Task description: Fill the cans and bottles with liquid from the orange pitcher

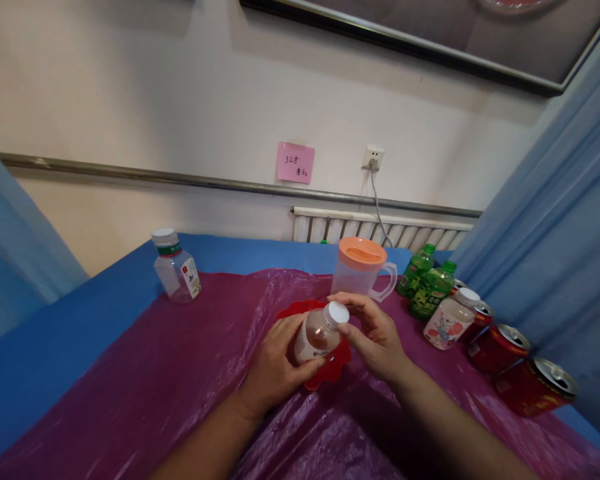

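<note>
L hand (275,363): fingers wrapping small bottle (318,333), holding it tilted over red bowl (330,365)
R hand (373,333): fingertips pinching its white cap (338,312) (closed grip)
Jug (361,268): standing just behind

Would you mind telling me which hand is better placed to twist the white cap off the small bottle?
Right. The right hand already has fingertips around the white cap, while the left hand grips the small bottle by its body, steadying it.
</note>
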`<state>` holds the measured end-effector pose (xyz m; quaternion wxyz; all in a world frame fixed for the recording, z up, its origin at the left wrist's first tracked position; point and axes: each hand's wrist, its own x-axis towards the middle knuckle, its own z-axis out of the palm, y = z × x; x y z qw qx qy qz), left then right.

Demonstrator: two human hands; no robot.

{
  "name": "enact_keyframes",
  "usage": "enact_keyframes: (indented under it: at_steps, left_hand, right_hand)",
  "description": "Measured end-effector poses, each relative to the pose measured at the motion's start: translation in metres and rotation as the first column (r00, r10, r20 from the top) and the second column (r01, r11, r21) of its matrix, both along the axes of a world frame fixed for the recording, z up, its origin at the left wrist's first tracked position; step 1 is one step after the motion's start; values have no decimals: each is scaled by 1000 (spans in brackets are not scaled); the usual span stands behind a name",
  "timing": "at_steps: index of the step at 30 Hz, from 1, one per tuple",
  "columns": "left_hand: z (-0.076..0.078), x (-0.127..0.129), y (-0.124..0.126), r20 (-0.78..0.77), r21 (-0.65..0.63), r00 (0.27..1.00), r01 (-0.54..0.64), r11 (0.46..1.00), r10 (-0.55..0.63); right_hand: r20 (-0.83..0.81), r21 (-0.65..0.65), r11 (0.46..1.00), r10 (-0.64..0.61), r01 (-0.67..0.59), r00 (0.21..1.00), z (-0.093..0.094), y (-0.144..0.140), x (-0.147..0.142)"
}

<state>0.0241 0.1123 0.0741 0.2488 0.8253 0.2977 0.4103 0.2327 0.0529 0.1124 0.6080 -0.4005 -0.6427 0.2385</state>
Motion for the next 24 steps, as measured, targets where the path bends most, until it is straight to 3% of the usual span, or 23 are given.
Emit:
enact_keyframes:
  at_steps: [5, 13, 20, 24]
  left_hand:
    - [3, 0, -2, 14, -20, 1000, 20, 1000, -20]
    - [3, 0, -1, 8, 6, 999, 46, 999, -46]
    - [-2, -1, 0, 11, 88, 998, 68, 994, -69]
    - [0, -1, -1, -5, 106, 995, 104, 989, -104]
  right_hand:
    - [-154, 52, 998, -27, 35, 988, -8, -1, -4]
    - [8, 81, 995, -62, 61, 998, -6, -3, -1]
    - [132, 163, 972, -193, 170, 972, -2, 1, -6]
    - [140, 99, 969, -239, 227, 961, -2, 2, -10]
